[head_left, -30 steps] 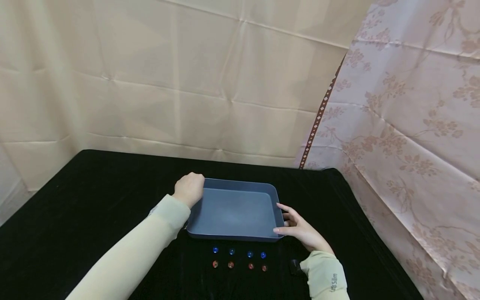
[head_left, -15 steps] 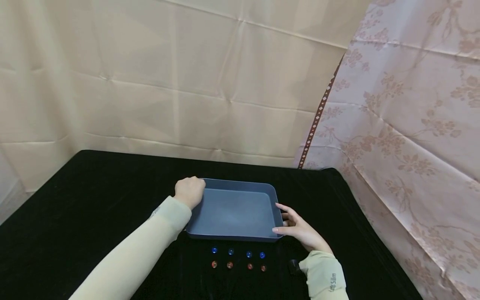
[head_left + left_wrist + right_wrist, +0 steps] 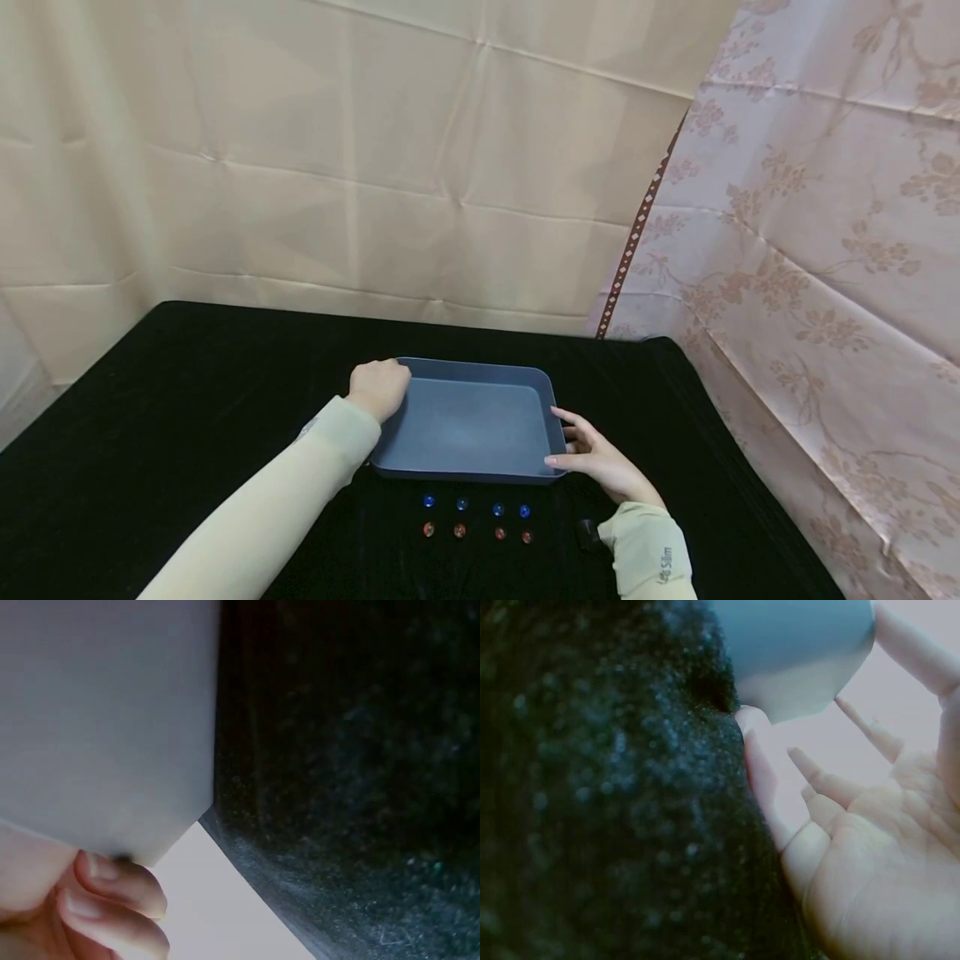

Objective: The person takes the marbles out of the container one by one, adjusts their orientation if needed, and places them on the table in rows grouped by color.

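Observation:
A blue-grey rectangular baking tray [image 3: 472,425] lies on the black cloth in the head view. At its far left corner my left hand [image 3: 378,390] grips the rim, back of the hand up. In the left wrist view, curled fingers [image 3: 112,907] show right under the tray's wall [image 3: 112,735]. My right hand [image 3: 603,462] is at the near right corner, thumb and forefinger tips at the rim and the other fingers outside. Its fingers spread fairly straight against the tray [image 3: 795,652] in the right wrist view. The tray holds nothing.
In front of the tray lie a row of blue glass marbles [image 3: 462,504] and, nearer, a row of reddish ones [image 3: 460,530]. A small dark object [image 3: 588,533] is beside the right wrist. Cream and floral curtains [image 3: 300,183] hang behind and to the right.
My left hand has come slightly lower and nearer along the tray's left corner. The right hand, tray and marbles look almost the same as before.

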The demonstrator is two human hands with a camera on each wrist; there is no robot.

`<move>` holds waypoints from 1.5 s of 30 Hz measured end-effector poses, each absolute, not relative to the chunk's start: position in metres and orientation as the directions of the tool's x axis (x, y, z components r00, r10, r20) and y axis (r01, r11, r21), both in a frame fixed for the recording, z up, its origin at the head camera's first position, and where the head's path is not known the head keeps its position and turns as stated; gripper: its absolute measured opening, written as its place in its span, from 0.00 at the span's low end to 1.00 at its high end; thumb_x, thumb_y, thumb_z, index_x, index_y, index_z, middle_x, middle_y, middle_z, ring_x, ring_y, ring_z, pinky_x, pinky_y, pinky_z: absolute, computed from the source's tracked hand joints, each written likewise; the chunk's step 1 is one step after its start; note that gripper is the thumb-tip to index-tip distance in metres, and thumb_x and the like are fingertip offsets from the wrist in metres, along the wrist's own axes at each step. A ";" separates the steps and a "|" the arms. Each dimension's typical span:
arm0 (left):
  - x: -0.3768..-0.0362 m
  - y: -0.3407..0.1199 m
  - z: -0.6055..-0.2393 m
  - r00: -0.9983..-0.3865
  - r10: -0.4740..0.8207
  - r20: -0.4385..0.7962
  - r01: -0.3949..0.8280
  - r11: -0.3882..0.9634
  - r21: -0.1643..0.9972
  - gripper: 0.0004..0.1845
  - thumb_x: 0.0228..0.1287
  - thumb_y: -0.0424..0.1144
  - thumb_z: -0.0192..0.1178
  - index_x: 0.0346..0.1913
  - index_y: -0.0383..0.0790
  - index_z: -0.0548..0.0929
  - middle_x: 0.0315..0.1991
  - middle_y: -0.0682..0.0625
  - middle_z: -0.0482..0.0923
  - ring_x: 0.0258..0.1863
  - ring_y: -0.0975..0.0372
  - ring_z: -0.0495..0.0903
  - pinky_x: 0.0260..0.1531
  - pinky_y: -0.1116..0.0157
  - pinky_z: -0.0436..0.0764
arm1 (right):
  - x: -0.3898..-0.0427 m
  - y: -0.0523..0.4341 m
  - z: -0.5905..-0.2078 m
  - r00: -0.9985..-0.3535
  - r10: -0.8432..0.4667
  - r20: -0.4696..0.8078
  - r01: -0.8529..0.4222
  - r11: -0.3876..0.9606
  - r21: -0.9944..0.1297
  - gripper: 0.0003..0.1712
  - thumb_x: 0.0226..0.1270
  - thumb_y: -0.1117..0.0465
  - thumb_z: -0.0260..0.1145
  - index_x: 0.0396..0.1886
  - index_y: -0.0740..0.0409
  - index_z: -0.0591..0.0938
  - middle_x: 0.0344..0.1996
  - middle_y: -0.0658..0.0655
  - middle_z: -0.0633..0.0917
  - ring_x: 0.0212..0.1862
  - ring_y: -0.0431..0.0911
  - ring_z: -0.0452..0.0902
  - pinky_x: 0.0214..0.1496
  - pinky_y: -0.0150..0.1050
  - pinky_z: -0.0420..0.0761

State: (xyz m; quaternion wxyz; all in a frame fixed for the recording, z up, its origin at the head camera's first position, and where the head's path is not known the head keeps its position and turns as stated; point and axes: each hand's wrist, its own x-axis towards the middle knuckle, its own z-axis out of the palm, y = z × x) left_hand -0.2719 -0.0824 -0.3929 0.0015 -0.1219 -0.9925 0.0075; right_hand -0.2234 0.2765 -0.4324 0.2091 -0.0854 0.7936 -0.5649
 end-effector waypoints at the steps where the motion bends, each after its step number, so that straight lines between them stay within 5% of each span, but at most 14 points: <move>1: -0.271 -0.083 -0.393 -0.970 0.244 0.000 0.244 0.970 -0.015 0.09 0.68 0.30 0.59 0.32 0.41 0.87 0.29 0.45 0.81 0.21 0.59 0.75 0.20 0.57 0.82 | -0.223 0.277 -0.432 -0.897 -0.374 -0.235 0.100 0.346 -0.933 0.46 0.65 0.59 0.68 0.78 0.50 0.54 0.69 0.71 0.60 0.56 0.54 0.74 0.59 0.45 0.75; 19: -0.267 -0.094 -0.391 -0.965 0.260 0.021 0.260 0.953 0.154 0.10 0.68 0.43 0.63 0.31 0.41 0.84 0.23 0.51 0.78 0.20 0.63 0.75 0.20 0.64 0.76 | -0.225 0.276 -0.431 -0.893 -0.366 -0.261 0.126 0.354 -0.927 0.45 0.67 0.59 0.66 0.78 0.49 0.54 0.70 0.72 0.60 0.56 0.54 0.76 0.59 0.47 0.77; 30: -0.261 -0.102 -0.389 -0.962 0.268 0.045 0.270 0.924 0.272 0.08 0.65 0.45 0.66 0.38 0.44 0.87 0.34 0.51 0.86 0.28 0.64 0.82 0.26 0.64 0.81 | -0.224 0.275 -0.432 -0.896 -0.357 -0.264 0.131 0.357 -0.925 0.45 0.66 0.59 0.67 0.78 0.48 0.55 0.69 0.71 0.60 0.56 0.54 0.75 0.59 0.47 0.77; 45: -0.247 -0.108 -0.385 -0.947 0.305 0.098 0.320 0.885 0.338 0.06 0.63 0.44 0.68 0.38 0.47 0.84 0.33 0.54 0.85 0.30 0.65 0.81 0.29 0.66 0.80 | -0.224 0.276 -0.430 -0.891 -0.371 -0.260 0.126 0.348 -0.929 0.46 0.66 0.59 0.67 0.78 0.49 0.54 0.70 0.72 0.59 0.55 0.52 0.76 0.59 0.48 0.77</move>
